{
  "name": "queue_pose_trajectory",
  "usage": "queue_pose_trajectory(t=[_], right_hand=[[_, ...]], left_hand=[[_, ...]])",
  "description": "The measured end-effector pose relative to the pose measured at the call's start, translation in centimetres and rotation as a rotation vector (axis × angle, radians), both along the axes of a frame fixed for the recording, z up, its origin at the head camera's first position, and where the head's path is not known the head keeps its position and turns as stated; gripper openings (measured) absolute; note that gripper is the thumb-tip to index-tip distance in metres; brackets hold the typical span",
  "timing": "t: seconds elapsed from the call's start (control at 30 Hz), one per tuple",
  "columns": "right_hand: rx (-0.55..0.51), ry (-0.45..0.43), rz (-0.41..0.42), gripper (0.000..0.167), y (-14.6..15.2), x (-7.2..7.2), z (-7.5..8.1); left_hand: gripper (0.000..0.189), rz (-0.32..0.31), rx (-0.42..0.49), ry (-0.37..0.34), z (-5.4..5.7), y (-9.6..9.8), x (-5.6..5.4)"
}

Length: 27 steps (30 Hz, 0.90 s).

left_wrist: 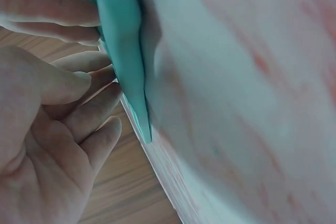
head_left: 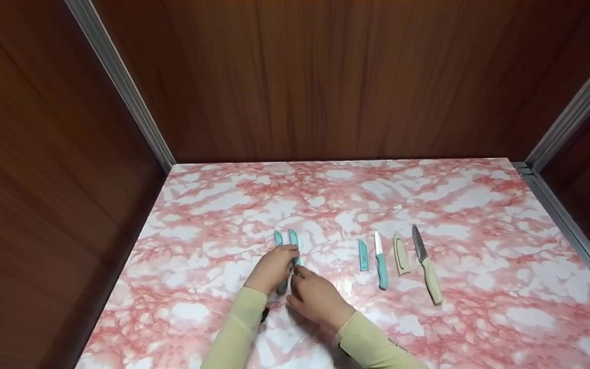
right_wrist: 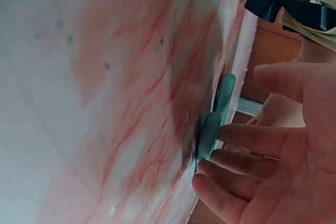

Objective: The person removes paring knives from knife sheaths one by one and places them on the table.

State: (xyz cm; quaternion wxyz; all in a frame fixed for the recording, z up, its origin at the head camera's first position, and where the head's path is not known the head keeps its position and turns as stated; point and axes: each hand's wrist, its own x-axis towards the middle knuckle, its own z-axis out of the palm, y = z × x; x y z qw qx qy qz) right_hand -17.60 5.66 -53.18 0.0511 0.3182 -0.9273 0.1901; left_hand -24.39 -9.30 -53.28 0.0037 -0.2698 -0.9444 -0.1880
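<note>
Two teal knives lie side by side on the table with sheaths over their blades: the left knife point(head_left: 278, 238) and the right knife point(head_left: 293, 238). My left hand point(head_left: 273, 267) reaches across them, its fingertips touching the right one near the sheath. In the left wrist view, that hand's thumb stands apart from the knife handle point(left_wrist: 121, 19). My right hand point(head_left: 320, 298) is beside the handles from the right. The right wrist view has its extended fingertips against the nearer handle point(right_wrist: 210, 132), thumb held away. Both hands partly hide the knives in the head view.
To the right lie a small teal sheath point(head_left: 363, 255), an unsheathed teal-handled knife point(head_left: 381, 269), a pale green sheath point(head_left: 400, 253) and a larger knife with a pale green handle point(head_left: 432, 281). Brown panels point(head_left: 325, 82) wall the marbled table point(head_left: 213, 205) at back and sides.
</note>
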Motion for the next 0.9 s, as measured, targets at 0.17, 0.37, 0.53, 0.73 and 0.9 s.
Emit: queue_pose_trajectory(t=[0.17,0.37,0.53,0.73,0.9], right_hand=[[-0.032,0.054,-0.039,0.018,-0.1,-0.7,0.1],[-0.037,0.075,-0.095,0.009,-0.4,-1.8,0.4],[-0.023,0.068,-0.139,0.006,-0.6,-2.9,0.4],[-0.010,0.039,-0.238,0.014,-0.7,-3.9,0.3],[-0.025,0.034,-0.267,0.020,-0.8,-4.3,0.2]], left_hand=[[0.024,0.003,0.001,-0.016,0.1,0.2,0.0],[0.024,-0.011,0.018,0.011,0.3,0.3,0.1],[0.023,0.001,0.021,0.024,0.5,0.4,0.2],[0.025,-0.005,0.008,0.025,0.4,0.5,0.1],[0.026,0.004,0.015,0.023,0.3,0.4,0.1]])
